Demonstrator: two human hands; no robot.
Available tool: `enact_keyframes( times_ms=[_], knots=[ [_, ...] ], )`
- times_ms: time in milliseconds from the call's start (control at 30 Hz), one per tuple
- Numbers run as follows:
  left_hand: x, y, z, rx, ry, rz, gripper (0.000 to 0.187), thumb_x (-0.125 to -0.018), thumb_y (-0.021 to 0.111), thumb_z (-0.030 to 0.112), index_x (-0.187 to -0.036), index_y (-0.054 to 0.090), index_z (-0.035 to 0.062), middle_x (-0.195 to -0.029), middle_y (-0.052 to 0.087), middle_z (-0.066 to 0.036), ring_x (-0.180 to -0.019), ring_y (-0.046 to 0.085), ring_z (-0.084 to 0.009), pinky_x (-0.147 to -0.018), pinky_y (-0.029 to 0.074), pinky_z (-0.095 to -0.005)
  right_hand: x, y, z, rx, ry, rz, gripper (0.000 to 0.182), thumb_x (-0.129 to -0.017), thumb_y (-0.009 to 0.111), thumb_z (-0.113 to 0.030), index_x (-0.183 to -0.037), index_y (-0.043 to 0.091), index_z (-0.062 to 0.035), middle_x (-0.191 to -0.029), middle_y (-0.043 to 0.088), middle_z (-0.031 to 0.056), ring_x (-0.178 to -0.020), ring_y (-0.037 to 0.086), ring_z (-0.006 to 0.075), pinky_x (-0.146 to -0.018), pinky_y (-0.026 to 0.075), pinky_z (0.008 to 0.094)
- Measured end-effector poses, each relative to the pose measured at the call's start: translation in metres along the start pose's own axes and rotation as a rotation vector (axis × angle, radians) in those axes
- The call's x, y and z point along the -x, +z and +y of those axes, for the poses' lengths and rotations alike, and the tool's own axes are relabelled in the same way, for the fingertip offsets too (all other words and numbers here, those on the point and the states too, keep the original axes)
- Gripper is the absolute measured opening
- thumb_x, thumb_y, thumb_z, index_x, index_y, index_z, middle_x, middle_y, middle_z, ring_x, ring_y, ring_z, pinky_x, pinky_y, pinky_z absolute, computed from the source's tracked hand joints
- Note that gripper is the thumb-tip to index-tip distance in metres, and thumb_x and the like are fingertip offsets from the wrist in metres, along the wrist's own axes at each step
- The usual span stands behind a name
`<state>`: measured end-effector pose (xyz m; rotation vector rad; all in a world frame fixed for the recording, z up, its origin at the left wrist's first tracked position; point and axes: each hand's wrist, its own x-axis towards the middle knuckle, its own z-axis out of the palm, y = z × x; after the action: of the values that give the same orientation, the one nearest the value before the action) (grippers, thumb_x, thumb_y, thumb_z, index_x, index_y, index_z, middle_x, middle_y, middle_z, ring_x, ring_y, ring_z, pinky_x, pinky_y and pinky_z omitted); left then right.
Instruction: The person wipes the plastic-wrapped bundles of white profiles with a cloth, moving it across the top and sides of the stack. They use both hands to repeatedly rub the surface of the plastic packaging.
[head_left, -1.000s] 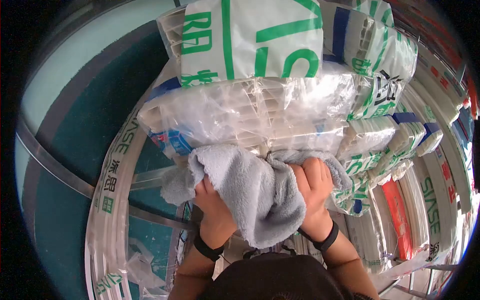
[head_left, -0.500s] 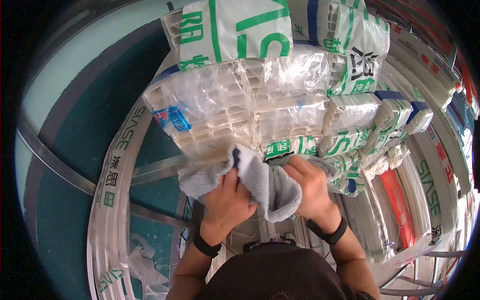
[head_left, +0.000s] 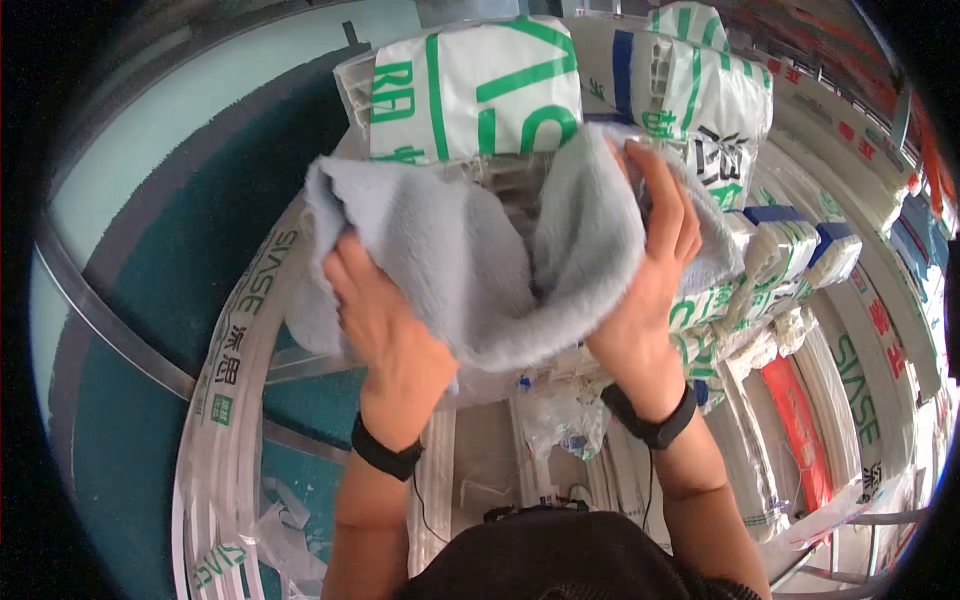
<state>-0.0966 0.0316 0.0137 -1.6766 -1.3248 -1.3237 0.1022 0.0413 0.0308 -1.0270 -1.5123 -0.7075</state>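
A fluffy grey cloth (head_left: pixel 470 270) is stretched between my two hands, sagging in a fold at its middle. My left hand (head_left: pixel 390 330) grips its left part, with some fingertips tucked behind the fabric. On the other side, my right hand (head_left: pixel 650 270) holds the right part, its thumb side against the cloth and its fingers curled over the top. A black band is on each wrist. Behind the cloth, the stacked plastic-wrapped white profiles are largely hidden, and a wrapped bundle with green lettering (head_left: pixel 480 90) shows above it.
More wrapped profiles (head_left: pixel 725 110) are stacked at the right, some with blue ends. Long white profiles (head_left: pixel 235 370) stand at the left beside a metal bar (head_left: pixel 110 315). A red strip (head_left: pixel 797 430) lies among profiles at the right. Crumpled clear plastic (head_left: pixel 565 425) is below the cloth.
Both hands have moved up and apart. The cloth, bunched up before, is now spread wider and raised in front of the stacked bundles.
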Motion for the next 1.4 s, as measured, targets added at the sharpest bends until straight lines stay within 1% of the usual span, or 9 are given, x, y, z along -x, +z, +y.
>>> enact_keyframes(
  times_ms=[167,433,700,900,967,1100,1200,1333,1400],
  knots=[
    [-0.006,-0.004,0.011,-0.003,-0.093,-0.165,0.101,-0.058,0.084,0.033,-0.137,0.033,-0.0031,-0.121,0.043,-0.023,-0.114,0.043,-0.0457,-0.098,0.036,-0.0553,0.0,-0.003,-0.003,-0.058,-0.022,-0.002,0.06,-0.076,0.064,-0.024,-0.133,0.056,-0.0056,-0.134,0.049,0.015,-0.119,0.046,0.0349,-0.1,0.032,0.0449],
    [0.003,-0.003,0.026,-0.062,0.226,-0.158,0.067,-0.066,0.078,0.029,-0.121,0.056,-0.0015,-0.119,0.047,-0.021,-0.108,0.044,-0.0443,-0.095,0.038,-0.0549,0.008,-0.01,-0.007,-0.065,-0.093,-0.035,0.048,-0.071,0.063,-0.02,-0.117,0.065,-0.0057,-0.119,0.056,0.0097,-0.111,0.052,0.0281,-0.094,0.038,0.0439],
    [0.018,-0.008,0.032,0.176,0.269,-0.263,0.063,-0.071,0.076,0.03,-0.121,0.056,-0.0021,-0.124,0.05,-0.024,-0.107,0.046,-0.0448,-0.092,0.04,-0.0548,0.013,-0.011,-0.006,-0.029,-0.128,-0.166,0.037,-0.069,0.067,-0.017,-0.104,0.064,-0.0038,-0.117,0.056,0.0093,-0.109,0.051,0.0303,-0.094,0.034,0.0454],
    [0.04,-0.014,0.029,0.15,0.229,-0.391,0.064,-0.072,0.076,0.029,-0.124,0.056,-0.0007,-0.125,0.049,-0.023,-0.111,0.049,-0.0458,-0.093,0.045,-0.0529,0.013,-0.016,-0.003,-0.09,-0.129,-0.144,0.037,-0.074,0.058,-0.015,-0.11,0.064,-0.008,-0.115,0.055,0.0064,-0.107,0.051,0.0267,-0.091,0.037,0.0418],
    [0.053,-0.017,0.026,0.305,-0.005,-0.482,0.066,-0.07,0.078,0.025,-0.126,0.054,-0.0014,-0.124,0.05,-0.022,-0.112,0.049,-0.0469,-0.092,0.045,-0.0527,0.021,-0.024,0.003,-0.142,-0.136,-0.185,0.033,-0.074,0.058,-0.015,-0.106,0.066,-0.0093,-0.114,0.056,0.0057,-0.106,0.051,0.0258,-0.09,0.038,0.04],
    [0.044,-0.029,0.025,0.323,0.117,-0.639,0.055,-0.076,0.073,0.02,-0.122,0.055,-0.0043,-0.126,0.049,-0.023,-0.113,0.051,-0.0448,-0.084,0.051,-0.0488,0.055,-0.034,0.015,-0.086,-0.209,-0.303,0.032,-0.069,0.062,-0.011,-0.101,0.067,-0.0066,-0.11,0.058,0.0068,-0.1,0.054,0.0258,-0.087,0.04,0.0388],
    [0.033,-0.035,0.024,0.29,0.22,-0.485,0.052,-0.079,0.071,0.017,-0.121,0.055,-0.008,-0.134,0.047,-0.025,-0.119,0.048,-0.046,-0.098,0.043,-0.0494,0.044,-0.053,0.03,-0.205,-0.157,-0.235,0.036,-0.066,0.066,-0.009,-0.102,0.067,-0.0036,-0.106,0.059,0.0094,-0.097,0.056,0.0268,-0.087,0.04,0.038],
    [-0.031,-0.045,0.041,0.216,0.351,-0.077,0.054,-0.078,0.068,0.013,-0.125,0.053,-0.008,-0.138,0.044,-0.028,-0.123,0.044,-0.0459,-0.107,0.032,-0.0509,-0.019,-0.059,0.045,-0.083,-0.116,0.212,0.036,-0.069,0.069,-0.007,-0.105,0.067,-0.0035,-0.109,0.06,0.012,-0.098,0.056,0.0299,-0.088,0.039,0.0385],
    [-0.067,-0.043,0.054,-0.033,0.368,0.017,0.051,-0.069,0.071,0.005,-0.118,0.06,0.0045,-0.139,0.041,-0.023,-0.114,0.048,-0.0463,-0.094,0.042,-0.0538,-0.049,-0.055,0.051,-0.022,-0.158,0.223,0.038,-0.071,0.067,-0.004,-0.109,0.067,-0.0068,-0.122,0.056,0.0136,-0.11,0.052,0.0322,-0.095,0.036,0.0419]
  ],
)
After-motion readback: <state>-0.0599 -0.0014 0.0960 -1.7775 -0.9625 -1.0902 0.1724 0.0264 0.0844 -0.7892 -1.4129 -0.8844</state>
